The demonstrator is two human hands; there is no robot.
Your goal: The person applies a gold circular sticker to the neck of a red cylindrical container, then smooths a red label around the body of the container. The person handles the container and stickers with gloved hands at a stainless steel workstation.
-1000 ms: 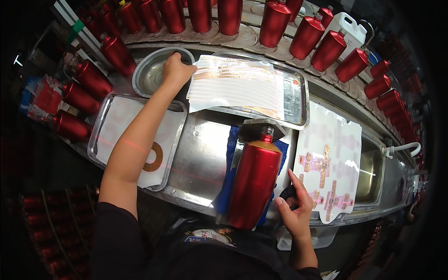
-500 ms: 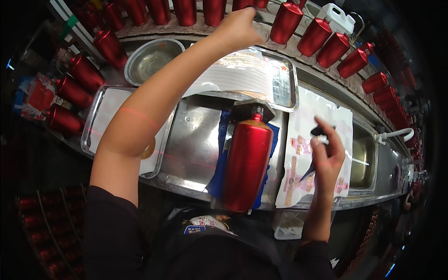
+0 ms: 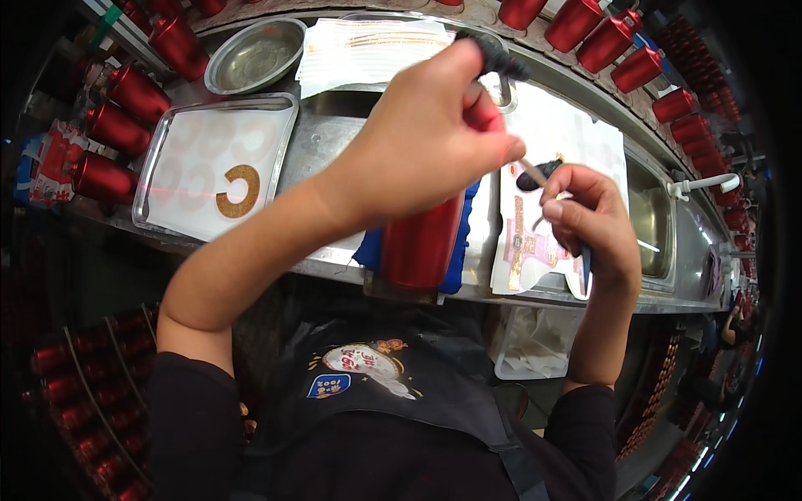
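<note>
Two hands: your left hand point(image 3: 434, 134) is over the surface point(image 3: 313, 146), nearer the red bottle point(image 3: 418, 250) than your right hand point(image 3: 589, 217).
Red bottle: it lies on a blue cloth point(image 3: 456, 263), below your left hand, long side pointing away from you, top hidden.
Left grip: thumb and first finger spread; I can't tell if it holds the thin tan strip point(image 3: 533, 169) by your thumb.
Right grip: fingers curled around a dark tool point(image 3: 586, 271), near the strip.
Arms: left arm point(image 3: 267, 238) reaches across; right arm point(image 3: 597, 334) points up.
</note>
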